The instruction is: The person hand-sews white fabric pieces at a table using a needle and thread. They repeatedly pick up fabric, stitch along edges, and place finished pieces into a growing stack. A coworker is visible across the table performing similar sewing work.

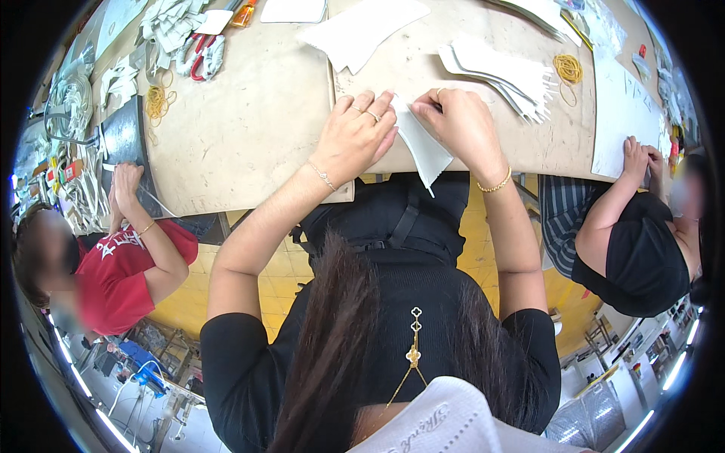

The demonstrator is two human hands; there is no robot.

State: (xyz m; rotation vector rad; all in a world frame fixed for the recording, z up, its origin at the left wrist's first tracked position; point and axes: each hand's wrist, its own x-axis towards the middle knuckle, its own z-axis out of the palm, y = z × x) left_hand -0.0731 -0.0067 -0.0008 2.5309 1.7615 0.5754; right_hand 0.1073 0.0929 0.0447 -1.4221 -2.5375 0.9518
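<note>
A thin white cut piece (420,142), leather-like, stretches between my hands over the near edge of the table, its notched narrow end hanging past the edge. My left hand (356,130) is closed at its upper left side, the fingers bent over it. At its upper right edge my right hand (462,127) pinches with thumb and forefinger. Just beyond lies a stack of white pieces (495,74) with zigzag ends, fanned out to the right. Larger flat white pieces (367,32) rest further back in the middle.
Yellow rubber bands (568,69) lie right of the stack, more rubber bands (157,103) at left. Red-handled cutters (199,59) sit near white scraps (171,26). Co-workers sit on both sides, one in a red shirt (121,264), one in a black top (634,253).
</note>
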